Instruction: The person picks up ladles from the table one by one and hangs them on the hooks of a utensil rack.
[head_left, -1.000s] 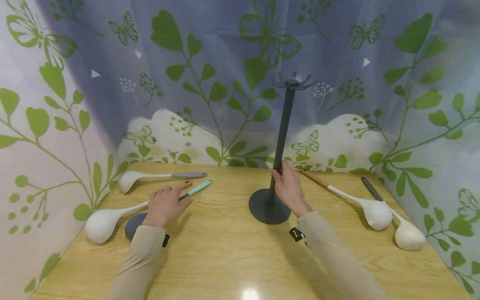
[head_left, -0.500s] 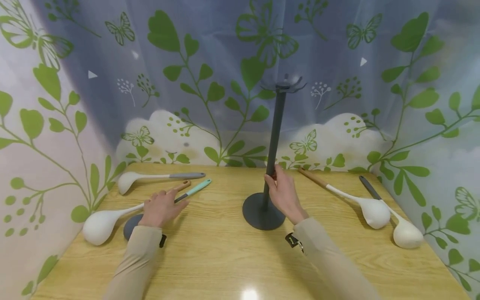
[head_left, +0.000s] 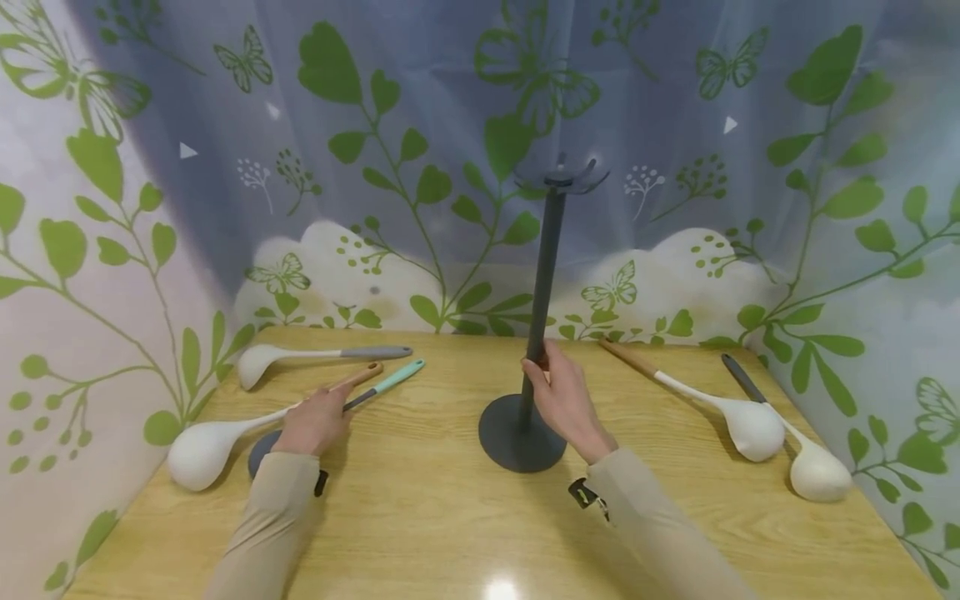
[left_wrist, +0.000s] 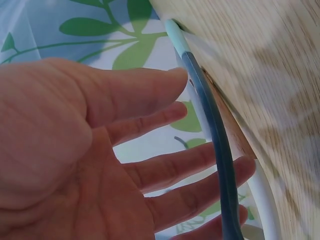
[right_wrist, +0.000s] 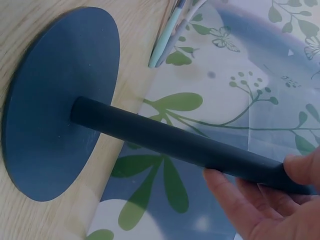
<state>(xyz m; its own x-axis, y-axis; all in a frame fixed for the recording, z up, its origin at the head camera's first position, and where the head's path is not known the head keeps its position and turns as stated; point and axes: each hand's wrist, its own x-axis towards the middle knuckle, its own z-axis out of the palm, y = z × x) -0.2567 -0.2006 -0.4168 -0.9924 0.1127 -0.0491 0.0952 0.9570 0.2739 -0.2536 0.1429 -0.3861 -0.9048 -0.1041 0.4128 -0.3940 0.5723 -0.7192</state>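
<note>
Right wrist view shows me fingers (right_wrist: 227, 195) and thumb of the right hand (head_left: 567, 400) curled round the pole of the black stand (head_left: 543, 283), gripping it above its round base. From the left wrist feed I get a loosely spread left hand (head_left: 311, 421), thumb and fingers extended about the shaft of the mint-handled ladle (head_left: 400, 376); I can't make out firm contact. That ladle lies beside the large white ladle (head_left: 201, 457) with a brown handle, and the grey-handled ladle (head_left: 258, 362) lies beyond both. On my head feed the stand is near the middle of the wooden table (head_left: 420, 517), its hooked top before the leaf-patterned cloth (head_left: 450, 50). Well to the right of it I see a brown-handled white ladle (head_left: 753, 431) and, just beside that, a cream ladle (head_left: 820, 472) with a dark handle, both with bowls toward the camera.
</note>
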